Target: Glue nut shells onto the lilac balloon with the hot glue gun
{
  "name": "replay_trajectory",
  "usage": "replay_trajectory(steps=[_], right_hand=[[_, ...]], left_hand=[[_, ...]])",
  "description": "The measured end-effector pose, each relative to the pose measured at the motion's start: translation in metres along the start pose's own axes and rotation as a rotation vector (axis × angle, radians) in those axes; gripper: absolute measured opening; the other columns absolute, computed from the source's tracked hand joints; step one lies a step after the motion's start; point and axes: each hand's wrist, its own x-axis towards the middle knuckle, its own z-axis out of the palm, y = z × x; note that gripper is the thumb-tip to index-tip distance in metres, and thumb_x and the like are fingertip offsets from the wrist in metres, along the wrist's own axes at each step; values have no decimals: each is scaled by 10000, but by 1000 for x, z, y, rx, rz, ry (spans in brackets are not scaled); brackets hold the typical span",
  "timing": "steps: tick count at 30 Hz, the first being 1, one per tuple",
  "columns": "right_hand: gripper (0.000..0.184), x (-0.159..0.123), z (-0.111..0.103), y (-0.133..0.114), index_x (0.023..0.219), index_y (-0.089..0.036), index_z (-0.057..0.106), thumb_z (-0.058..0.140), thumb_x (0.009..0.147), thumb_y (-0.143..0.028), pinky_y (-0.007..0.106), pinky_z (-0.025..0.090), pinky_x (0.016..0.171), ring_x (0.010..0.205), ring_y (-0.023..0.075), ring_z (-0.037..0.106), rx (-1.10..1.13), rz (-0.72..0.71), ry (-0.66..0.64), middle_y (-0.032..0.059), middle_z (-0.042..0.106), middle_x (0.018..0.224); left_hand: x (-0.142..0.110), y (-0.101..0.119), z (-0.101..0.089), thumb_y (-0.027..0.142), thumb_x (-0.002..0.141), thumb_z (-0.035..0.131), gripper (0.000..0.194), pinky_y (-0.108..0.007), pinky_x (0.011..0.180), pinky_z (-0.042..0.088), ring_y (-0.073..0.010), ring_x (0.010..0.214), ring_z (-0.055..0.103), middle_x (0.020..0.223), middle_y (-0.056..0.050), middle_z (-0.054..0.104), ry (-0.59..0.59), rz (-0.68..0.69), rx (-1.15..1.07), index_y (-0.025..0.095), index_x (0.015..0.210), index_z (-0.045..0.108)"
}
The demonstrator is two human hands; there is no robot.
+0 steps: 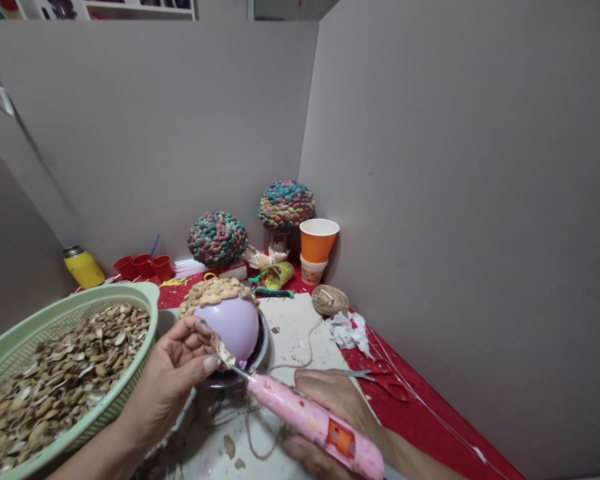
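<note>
My left hand (pixel 173 383) pinches a small pale shell piece (pixel 225 355) between thumb and fingers, right at the metal tip of a pink glue gun (pixel 313 421). My right hand (pixel 337 417) grips that glue gun, its nozzle pointing up and left at the shell. Just behind sits a lilac balloon (pixel 230 323) in a dark bowl (pixel 261 352), its top covered with glued tan shells (pixel 213 291).
A green basket (pixel 145 293) full of loose shells is at the left. At the back stand two coloured shell balls (pixel 217 238), stacked orange cups (pixel 319 241), red cups (pixel 143 265) and a yellow bottle (pixel 84 267). Twine (pixel 329 300), crumpled tissue (pixel 350 330) and red scissors (pixel 385 380) lie at the right.
</note>
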Motion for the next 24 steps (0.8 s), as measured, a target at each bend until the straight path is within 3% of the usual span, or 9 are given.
replay_trajectory(steps=[11, 24], right_hand=[[428, -2, 1, -1, 702, -225, 279, 314, 990, -540, 282, 229, 433, 428, 103, 325, -22, 34, 34, -62, 309, 571], [388, 0, -2, 1, 702, -226, 375, 354, 970, -506, 263, 252, 417, 415, 102, 373, -56, 20, 6, -70, 345, 554]], left_hand=[[0, 3, 0, 145, 705, 797, 298, -224, 677, 525, -118, 689, 641, 802, 6, 687, -19, 0, -64, 199, 895, 574], [0, 3, 2, 143, 699, 802, 284, -213, 675, 534, -113, 697, 643, 796, 8, 689, -11, -6, -84, 194, 873, 584]])
